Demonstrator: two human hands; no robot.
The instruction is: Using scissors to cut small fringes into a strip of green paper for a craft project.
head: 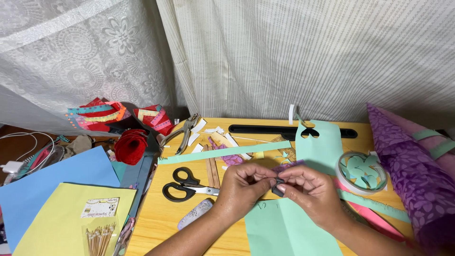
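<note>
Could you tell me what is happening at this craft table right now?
A person is seated at a small wooden table strewn with paper-craft supplies. Both hands meet above a mint-green paper sheet: the left hand and right hand pinch a small dark object between their fingertips; what it is cannot be told. Black-handled scissors lie just left of the hands, and a tape roll holding green paper cutouts sits to the right.

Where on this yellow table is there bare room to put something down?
Bare wood lies below the black scissors, left of the left hand. The back strip around the hole punch and paper scraps is crowded, as is the tape roll side.
</note>
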